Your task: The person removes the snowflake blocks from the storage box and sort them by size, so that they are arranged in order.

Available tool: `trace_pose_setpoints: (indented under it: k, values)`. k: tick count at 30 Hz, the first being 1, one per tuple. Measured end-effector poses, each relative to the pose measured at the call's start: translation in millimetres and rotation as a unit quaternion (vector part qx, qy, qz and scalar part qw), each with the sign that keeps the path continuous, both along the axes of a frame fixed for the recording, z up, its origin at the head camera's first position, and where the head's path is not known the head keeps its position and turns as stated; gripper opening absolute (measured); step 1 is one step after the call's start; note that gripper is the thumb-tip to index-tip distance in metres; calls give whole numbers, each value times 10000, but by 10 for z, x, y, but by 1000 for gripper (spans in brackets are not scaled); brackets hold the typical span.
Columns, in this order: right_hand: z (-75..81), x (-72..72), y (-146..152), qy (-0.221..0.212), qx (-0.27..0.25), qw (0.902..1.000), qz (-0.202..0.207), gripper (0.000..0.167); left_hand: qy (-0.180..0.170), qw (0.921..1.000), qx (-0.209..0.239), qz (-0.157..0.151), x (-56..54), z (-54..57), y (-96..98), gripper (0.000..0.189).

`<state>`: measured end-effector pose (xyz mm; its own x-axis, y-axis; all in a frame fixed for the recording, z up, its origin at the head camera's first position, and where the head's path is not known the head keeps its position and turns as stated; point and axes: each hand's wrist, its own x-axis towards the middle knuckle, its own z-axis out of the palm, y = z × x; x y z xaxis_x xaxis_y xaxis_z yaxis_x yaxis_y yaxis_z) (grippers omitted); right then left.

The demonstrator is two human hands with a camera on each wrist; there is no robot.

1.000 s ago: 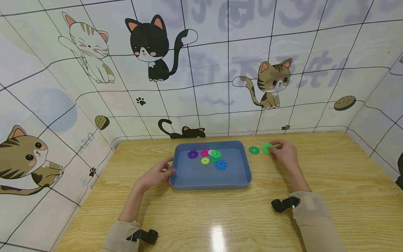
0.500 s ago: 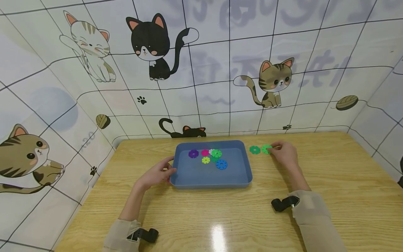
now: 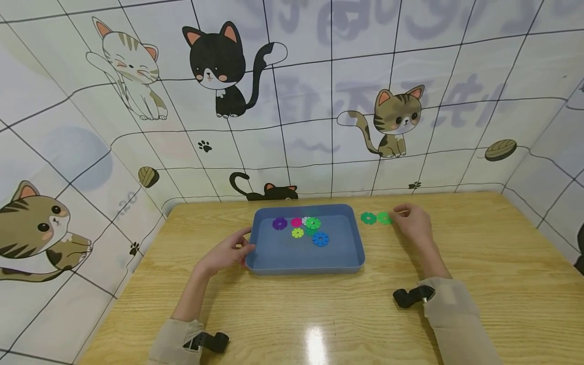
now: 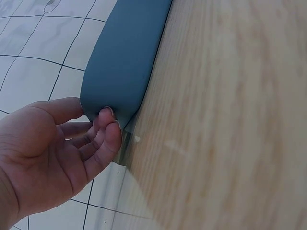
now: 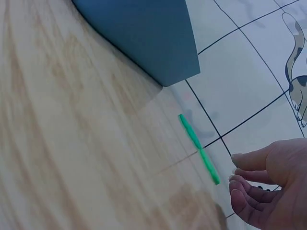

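Note:
My left hand (image 3: 226, 252) holds the blue-grey tray (image 3: 305, 270) at its left side. In the left wrist view, curled fingers (image 4: 109, 139) press on the tray's outer wall (image 4: 120, 67). Inside the tray lie several notched plastic discs, among them a purple disc (image 3: 280, 223), a blue disc (image 3: 321, 239) and a yellow disc (image 3: 297, 232). Right of the tray, a dark green disc (image 3: 368, 218) and a light green disc (image 3: 384, 218) lie flat, edge to edge. My right hand (image 3: 414, 222) hovers beside the light green one; the right wrist view shows its loosely bent fingers (image 5: 247, 196) apart from it, holding nothing.
The wooden table (image 3: 292, 304) reaches back to a wall (image 3: 310, 147) with a grid and cartoon cats. More discs, pink, white and green, cluster towards the tray's back. Black cameras sit on both sleeves.
The light green disc has gone from tilted in my right hand's pinch to flat on the table, touching the dark green one. The right fingers have let it go. My left hand stays put.

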<state>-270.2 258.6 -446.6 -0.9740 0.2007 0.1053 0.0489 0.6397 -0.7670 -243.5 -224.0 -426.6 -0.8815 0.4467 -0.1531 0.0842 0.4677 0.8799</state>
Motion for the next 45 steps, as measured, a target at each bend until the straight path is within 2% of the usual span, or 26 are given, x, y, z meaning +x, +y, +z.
trace_pose_setpoints:
  k: [7, 17, 28, 37, 45]
  values:
    - [105, -11, -78, 236, -21, 9996, 179, 39, -22, 10000, 39, 12, -2, -3, 7, 65]
    - [278, 3, -317, 613, -218, 9954, 701, 36, -4, 10000, 81, -32, 8, 8, 0, 65]
    - [392, 50, -645, 749, -376, 9883, 1271, 32, -51, 9999, 130, 3, 10, 19, 9, 64]
    - [373, 81, -985, 789, -268, 9764, 1991, 29, -77, 9998, 162, -5, 9, 1, 5, 63]
    - [253, 109, -1211, 741, -120, 9609, 2667, 25, -59, 9999, 139, 23, -1, -5, 8, 62]
